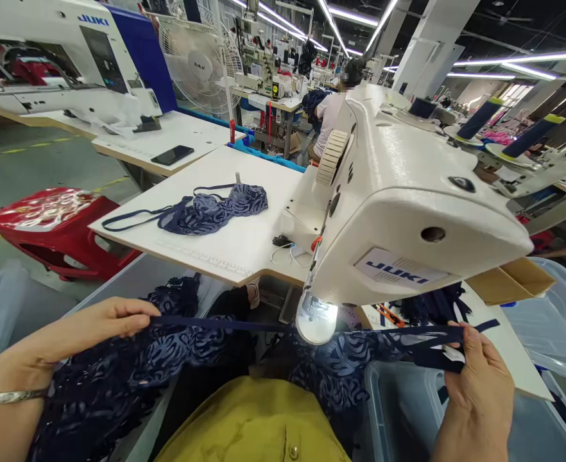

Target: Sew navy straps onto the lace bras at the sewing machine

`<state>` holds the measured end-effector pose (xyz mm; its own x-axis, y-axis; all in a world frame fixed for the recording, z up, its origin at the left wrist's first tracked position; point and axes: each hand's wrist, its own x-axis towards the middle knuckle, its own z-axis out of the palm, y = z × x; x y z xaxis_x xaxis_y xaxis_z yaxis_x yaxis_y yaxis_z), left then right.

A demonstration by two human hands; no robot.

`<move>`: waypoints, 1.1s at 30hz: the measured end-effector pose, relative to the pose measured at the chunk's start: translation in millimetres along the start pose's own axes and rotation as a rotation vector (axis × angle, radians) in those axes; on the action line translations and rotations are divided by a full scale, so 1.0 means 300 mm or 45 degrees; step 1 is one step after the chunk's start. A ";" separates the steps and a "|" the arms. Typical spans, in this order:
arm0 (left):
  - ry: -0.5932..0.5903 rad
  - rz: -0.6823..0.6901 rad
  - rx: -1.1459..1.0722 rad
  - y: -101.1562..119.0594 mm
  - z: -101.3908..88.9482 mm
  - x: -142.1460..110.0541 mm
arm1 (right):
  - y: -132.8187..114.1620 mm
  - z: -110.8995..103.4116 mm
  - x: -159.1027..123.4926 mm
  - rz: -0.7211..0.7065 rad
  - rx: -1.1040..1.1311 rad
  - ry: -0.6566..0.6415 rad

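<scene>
My left hand (pixel 124 317) pinches one end of a navy strap (pixel 225 324), which runs taut across to the right, passing behind the lit needle end of a white sewing machine (pixel 422 212). On the other side my right hand (pixel 478 366) is closed on navy straps of a patterned navy bra (pixel 348 356), and a short strap end sticks out past the fingers. The bra's cups hang below the strap, over my lap. What lies under the machine head is hidden. Another navy bra (pixel 215 208) rests on the white tabletop (pixel 258 250).
A heap of navy lace pieces (pixel 100 391) fills a bin at lower left. A clear plastic bin (pixel 384 410) stands at lower right, near orange-handled snips (pixel 389 314) and a cardboard box (pixel 511 281). A red stool (pixel 66 224) and a phone (pixel 172 154) are to the left.
</scene>
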<state>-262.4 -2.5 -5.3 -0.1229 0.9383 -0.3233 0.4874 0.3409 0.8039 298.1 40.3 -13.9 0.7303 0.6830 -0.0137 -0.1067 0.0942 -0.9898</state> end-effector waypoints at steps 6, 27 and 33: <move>0.244 0.062 -0.129 -0.072 -0.042 0.046 | -0.009 0.038 -0.049 -0.039 0.097 -0.057; -0.238 0.522 -0.118 0.397 0.602 -0.081 | -0.008 0.281 -0.500 -1.425 -0.914 -0.942; 0.015 1.049 0.290 0.372 0.603 -0.083 | 0.006 0.294 -0.516 -1.611 -1.061 -0.863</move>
<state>-48.5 1.6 2.2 0.3386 0.8824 0.3266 0.5866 -0.4693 0.6600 125.3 -1.4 -1.1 -0.3628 0.6726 0.6450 0.8164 0.5631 -0.1280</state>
